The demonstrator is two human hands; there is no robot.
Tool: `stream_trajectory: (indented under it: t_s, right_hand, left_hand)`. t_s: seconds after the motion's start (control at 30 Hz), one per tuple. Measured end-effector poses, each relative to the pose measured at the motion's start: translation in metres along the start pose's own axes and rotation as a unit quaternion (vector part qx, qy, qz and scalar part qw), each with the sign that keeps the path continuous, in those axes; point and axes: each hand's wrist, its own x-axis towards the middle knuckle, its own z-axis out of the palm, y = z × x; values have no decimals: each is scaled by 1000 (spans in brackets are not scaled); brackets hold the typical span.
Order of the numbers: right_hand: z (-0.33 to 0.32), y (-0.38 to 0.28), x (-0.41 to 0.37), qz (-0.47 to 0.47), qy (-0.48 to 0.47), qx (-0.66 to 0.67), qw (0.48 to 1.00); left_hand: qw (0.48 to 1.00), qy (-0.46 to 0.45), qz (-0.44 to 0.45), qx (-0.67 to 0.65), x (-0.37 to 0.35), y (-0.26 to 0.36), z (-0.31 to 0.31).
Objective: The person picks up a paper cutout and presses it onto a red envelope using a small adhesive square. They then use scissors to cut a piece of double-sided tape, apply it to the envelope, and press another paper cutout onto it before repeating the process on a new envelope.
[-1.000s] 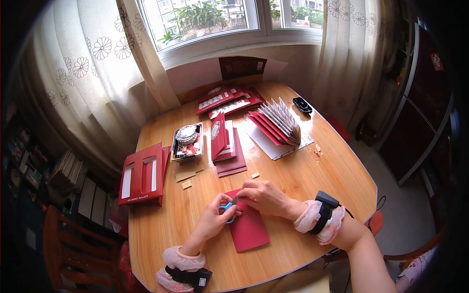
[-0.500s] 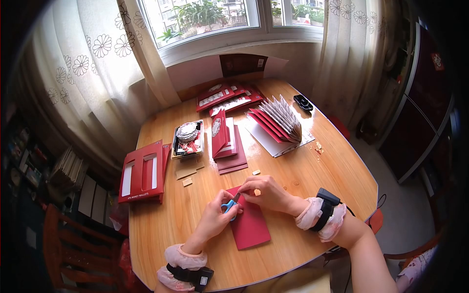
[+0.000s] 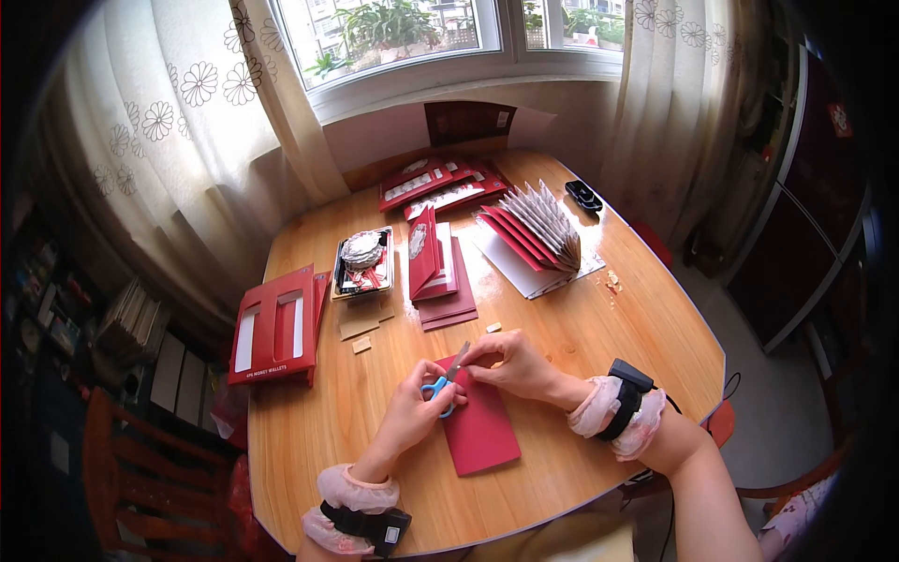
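My left hand [image 3: 410, 410] is closed around the blue-handled scissors [image 3: 435, 386], whose blades point up and away from me. Close to the blades, my right hand [image 3: 517, 366] makes a pinch with thumb and forefinger; whatever is between the fingertips is too small to make out. Under both hands a dark red folded card [image 3: 483, 436] lies flat on the wooden table [image 3: 571, 450]. Just beyond the hands is a small pale piece [image 3: 493, 328], with another pale piece [image 3: 361, 346] farther left.
Red wallet boxes [image 3: 274, 351] stand at the left, with more red packages [image 3: 412, 187] at the back. A tray [image 3: 363, 281] holds white round tags. Red wallets [image 3: 433, 272] stand mid-table. A fanned stack of cards [image 3: 538, 225] and a black object [image 3: 582, 196] are at right.
The scissor blades have tilted and show more clearly beside my right fingertips. My right hand has shifted slightly; the red card stays in place.
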Motion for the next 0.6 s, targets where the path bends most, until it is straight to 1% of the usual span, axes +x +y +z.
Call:
stream_trajectory:
  t_s: [0.07,0.1,0.17,0.2,0.27,0.4,0.47,0.6]
  right_hand:
    - [-1,-7,0,-37,-3,-55,998]
    - [-1,-7,0,-37,-3,-55,998]
    - [-2,-7,0,-68,-17,-135,988]
    - [-1,-6,0,-68,-17,-135,988]
    - [0,-2,-1,-89,-29,-155,983]
    - [1,-5,-2,-109,-53,-187,975]
    - [2,-11,-2,-73,-74,-172,980]
    - [4,-10,-2,-78,-84,-184,976]
  left_hand:
    - [998,30,-14,-51,3,-3,-1]
    - [998,31,-14,-51,4,-3,-1]
    - [995,67,-31,-69,5,-2,-2]
    - [995,67,-31,-69,5,-2,-1]
    - [987,105,-32,-114,4,-2,0]
    - [988,102,-46,-103,2,5,-1]
    - [989,111,-34,-88,2,5,-2]
    - [990,125,-17,-57,3,3,-3]
